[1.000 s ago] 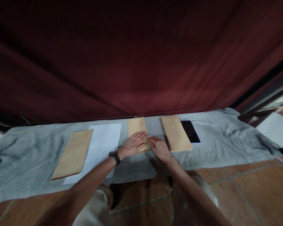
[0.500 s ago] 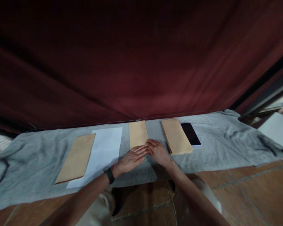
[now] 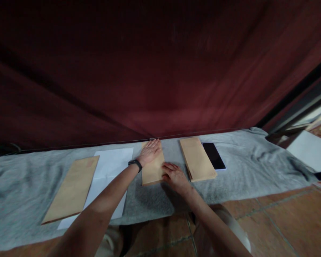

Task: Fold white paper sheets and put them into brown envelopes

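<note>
A brown paper envelope (image 3: 152,173) lies flat in front of me on the grey cloth. My left hand (image 3: 149,151), with a dark band on its wrist, rests flat across the envelope's far end, fingers stretched out. At the near right edge of the same envelope is my right hand (image 3: 176,177), its fingers loosely bent and touching that edge. Whether its fingertips pinch the paper I cannot make out. To the right lies a stack of brown envelopes (image 3: 198,159). On the left, another brown envelope (image 3: 72,187) overlaps white paper sheets (image 3: 113,162).
A dark-screened phone (image 3: 214,156) lies beside the envelope stack. The grey cloth (image 3: 251,160) covers the long surface, with a dark red curtain-like fabric (image 3: 160,89) rising behind it. A white flat object (image 3: 311,150) is at the far right, above the tiled floor (image 3: 286,214).
My left hand has slid from the envelope's near end to its far end. My right hand stays by the near right edge. The view has shifted slightly.
</note>
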`<act>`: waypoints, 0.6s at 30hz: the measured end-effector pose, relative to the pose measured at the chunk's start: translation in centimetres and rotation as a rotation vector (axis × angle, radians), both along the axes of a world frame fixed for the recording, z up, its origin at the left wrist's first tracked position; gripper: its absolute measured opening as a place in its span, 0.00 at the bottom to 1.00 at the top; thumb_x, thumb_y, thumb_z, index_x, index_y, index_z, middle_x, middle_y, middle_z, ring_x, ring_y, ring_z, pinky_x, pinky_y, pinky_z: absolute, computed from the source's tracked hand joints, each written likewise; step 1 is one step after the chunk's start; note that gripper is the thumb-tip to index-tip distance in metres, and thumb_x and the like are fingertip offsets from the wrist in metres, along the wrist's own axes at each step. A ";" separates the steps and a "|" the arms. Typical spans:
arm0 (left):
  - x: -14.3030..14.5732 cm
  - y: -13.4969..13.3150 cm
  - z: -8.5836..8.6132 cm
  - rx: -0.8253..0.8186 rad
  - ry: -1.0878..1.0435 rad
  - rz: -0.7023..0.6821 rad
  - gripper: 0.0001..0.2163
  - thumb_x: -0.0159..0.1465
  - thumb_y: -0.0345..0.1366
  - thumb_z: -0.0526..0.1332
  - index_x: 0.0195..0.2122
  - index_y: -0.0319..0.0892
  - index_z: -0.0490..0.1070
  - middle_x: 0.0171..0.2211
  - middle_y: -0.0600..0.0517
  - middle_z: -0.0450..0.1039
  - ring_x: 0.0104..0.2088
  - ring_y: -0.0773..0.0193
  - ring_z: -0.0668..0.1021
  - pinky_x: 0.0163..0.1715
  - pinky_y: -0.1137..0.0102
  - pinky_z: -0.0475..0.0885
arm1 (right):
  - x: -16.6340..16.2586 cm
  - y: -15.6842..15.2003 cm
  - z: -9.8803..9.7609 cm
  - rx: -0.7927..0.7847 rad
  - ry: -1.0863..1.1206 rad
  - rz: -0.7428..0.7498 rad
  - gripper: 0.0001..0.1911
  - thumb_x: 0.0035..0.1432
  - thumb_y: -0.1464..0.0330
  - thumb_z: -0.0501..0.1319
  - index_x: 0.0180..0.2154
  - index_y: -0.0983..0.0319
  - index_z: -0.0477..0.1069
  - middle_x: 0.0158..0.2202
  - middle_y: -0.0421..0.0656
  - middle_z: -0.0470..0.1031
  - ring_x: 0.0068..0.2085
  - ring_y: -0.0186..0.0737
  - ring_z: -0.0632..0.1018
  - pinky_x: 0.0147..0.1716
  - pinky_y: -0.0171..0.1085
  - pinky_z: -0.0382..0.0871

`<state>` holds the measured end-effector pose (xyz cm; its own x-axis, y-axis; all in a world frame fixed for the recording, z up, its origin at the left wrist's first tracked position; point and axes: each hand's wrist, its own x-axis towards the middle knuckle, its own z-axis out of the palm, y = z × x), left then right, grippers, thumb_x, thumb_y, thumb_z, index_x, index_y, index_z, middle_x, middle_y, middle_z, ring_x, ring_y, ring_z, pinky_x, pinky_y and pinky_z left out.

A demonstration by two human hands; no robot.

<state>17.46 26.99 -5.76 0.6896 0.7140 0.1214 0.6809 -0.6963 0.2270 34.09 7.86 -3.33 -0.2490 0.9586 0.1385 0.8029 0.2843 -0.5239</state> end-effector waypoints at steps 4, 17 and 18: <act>-0.8 -1.6 -0.3 0.017 0.024 -0.065 0.29 0.74 0.49 0.42 0.72 0.41 0.54 0.72 0.46 0.54 0.73 0.59 0.55 0.71 0.60 0.46 | 0.0 0.0 0.0 -0.011 -0.004 -0.016 0.19 0.64 0.70 0.63 0.56 0.59 0.74 0.64 0.47 0.71 0.62 0.45 0.71 0.64 0.45 0.61; -3.9 -11.3 -0.2 -0.004 0.065 -0.173 0.28 0.76 0.48 0.41 0.74 0.43 0.48 0.73 0.47 0.52 0.73 0.62 0.54 0.72 0.60 0.45 | 0.5 0.6 -0.5 -0.001 0.049 -0.012 0.14 0.69 0.73 0.56 0.50 0.60 0.77 0.56 0.47 0.77 0.57 0.42 0.76 0.61 0.40 0.66; -4.1 -12.2 0.0 -0.001 0.068 -0.176 0.28 0.76 0.48 0.41 0.74 0.42 0.47 0.73 0.47 0.51 0.73 0.61 0.53 0.72 0.59 0.46 | 0.4 0.6 -0.4 -0.006 0.036 -0.019 0.14 0.68 0.73 0.56 0.50 0.61 0.77 0.56 0.47 0.77 0.57 0.42 0.76 0.61 0.40 0.66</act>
